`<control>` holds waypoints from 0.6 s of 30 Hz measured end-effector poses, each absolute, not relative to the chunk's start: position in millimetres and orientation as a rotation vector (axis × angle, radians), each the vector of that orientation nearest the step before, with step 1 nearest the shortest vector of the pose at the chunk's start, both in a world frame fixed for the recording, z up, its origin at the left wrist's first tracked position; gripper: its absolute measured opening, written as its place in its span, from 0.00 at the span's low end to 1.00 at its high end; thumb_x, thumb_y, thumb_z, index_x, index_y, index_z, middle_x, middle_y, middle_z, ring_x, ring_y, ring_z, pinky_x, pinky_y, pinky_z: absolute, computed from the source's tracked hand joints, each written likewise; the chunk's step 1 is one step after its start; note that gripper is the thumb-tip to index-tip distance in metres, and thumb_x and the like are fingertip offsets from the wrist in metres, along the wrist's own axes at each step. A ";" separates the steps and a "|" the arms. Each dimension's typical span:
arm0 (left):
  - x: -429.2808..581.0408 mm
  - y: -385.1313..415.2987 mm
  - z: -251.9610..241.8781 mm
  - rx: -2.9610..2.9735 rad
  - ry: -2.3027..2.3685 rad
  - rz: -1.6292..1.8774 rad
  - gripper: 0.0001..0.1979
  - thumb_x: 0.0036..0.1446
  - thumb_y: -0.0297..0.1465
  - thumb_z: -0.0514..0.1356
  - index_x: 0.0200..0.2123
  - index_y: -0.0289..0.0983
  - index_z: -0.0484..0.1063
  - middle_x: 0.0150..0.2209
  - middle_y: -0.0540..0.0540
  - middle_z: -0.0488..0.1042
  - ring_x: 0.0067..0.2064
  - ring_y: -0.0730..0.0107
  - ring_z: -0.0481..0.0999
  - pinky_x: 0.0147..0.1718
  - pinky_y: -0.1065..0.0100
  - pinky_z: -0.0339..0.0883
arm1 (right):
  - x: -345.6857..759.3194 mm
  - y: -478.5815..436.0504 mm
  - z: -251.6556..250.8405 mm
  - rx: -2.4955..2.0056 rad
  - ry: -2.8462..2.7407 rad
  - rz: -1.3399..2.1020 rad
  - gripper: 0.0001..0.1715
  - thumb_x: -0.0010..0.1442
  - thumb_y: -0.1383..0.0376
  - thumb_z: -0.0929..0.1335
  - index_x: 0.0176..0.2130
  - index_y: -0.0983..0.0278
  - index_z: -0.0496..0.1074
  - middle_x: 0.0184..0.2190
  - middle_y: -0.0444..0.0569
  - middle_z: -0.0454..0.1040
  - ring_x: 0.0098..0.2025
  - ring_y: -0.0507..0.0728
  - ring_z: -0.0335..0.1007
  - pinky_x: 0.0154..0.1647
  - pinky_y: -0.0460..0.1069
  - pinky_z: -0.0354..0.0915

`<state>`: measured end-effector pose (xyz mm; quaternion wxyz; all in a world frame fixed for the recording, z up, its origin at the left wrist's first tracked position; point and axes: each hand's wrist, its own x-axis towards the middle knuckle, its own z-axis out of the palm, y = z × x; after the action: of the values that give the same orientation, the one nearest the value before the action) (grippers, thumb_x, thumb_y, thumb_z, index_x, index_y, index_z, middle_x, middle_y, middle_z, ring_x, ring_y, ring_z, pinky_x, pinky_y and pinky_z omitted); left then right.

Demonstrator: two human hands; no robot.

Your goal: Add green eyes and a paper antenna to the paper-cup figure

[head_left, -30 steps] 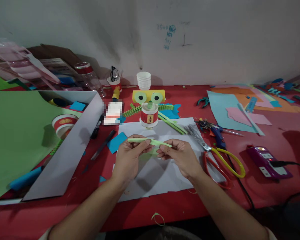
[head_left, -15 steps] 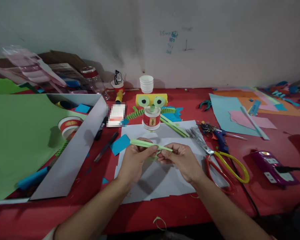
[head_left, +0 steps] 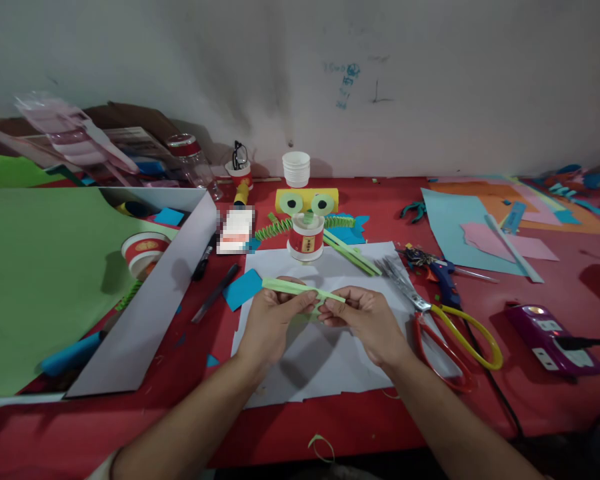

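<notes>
Both my hands hold a light green paper strip [head_left: 293, 287] just above a white sheet [head_left: 325, 353] on the red table. My left hand [head_left: 270, 320] pinches it near the middle, thumb and fingers pressed together. My right hand [head_left: 365, 317] pinches the right end, fingers curled. Beyond the strip stands a small red and white paper cup [head_left: 305, 237] with green accordion-folded arms, and behind it lies a yellow roll [head_left: 306, 201] with two green paper eyes.
Scissors with yellow and red handles [head_left: 445, 320] lie to the right, by a blue glue gun [head_left: 443, 277] and a purple power strip [head_left: 550, 330]. Left: a grey board [head_left: 150, 307], green paper [head_left: 40, 273], a paper cup [head_left: 141, 252], a pen [head_left: 215, 293]. Coloured paper sheets [head_left: 480, 227] at back right.
My two hands have drawn closer together on the green strip, and less of it sticks out past the right hand. The view has shifted slightly.
</notes>
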<state>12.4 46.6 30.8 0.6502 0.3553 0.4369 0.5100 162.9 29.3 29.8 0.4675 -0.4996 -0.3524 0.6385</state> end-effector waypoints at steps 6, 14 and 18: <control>11.0 48.0 29.0 0.786 0.944 1.134 0.08 0.44 0.28 0.69 0.28 0.35 0.73 0.24 0.52 0.74 0.27 0.75 0.73 0.30 0.72 0.68 | 162.8 28.1 31.6 -1.213 -0.847 1.583 0.15 0.44 0.58 0.76 0.28 0.66 0.76 0.23 0.46 0.78 0.27 0.52 0.75 0.31 0.47 0.72; 11.4 46.6 31.0 0.797 0.960 1.152 0.09 0.42 0.28 0.70 0.26 0.34 0.72 0.23 0.53 0.73 0.27 0.75 0.72 0.29 0.72 0.68 | 164.2 27.7 31.8 -1.228 -0.868 1.559 0.15 0.43 0.57 0.77 0.26 0.65 0.75 0.23 0.46 0.78 0.26 0.51 0.74 0.30 0.47 0.71; 12.0 46.2 31.7 0.809 0.951 1.167 0.09 0.42 0.27 0.69 0.26 0.35 0.72 0.23 0.53 0.73 0.27 0.75 0.72 0.29 0.72 0.67 | 163.8 27.5 33.3 -1.208 -0.850 1.585 0.15 0.42 0.58 0.78 0.26 0.65 0.75 0.22 0.45 0.78 0.26 0.51 0.74 0.29 0.46 0.70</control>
<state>12.0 46.2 31.7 0.6567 0.3571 0.4196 0.5149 163.8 27.5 33.3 0.4686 -0.4927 -0.3465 0.6462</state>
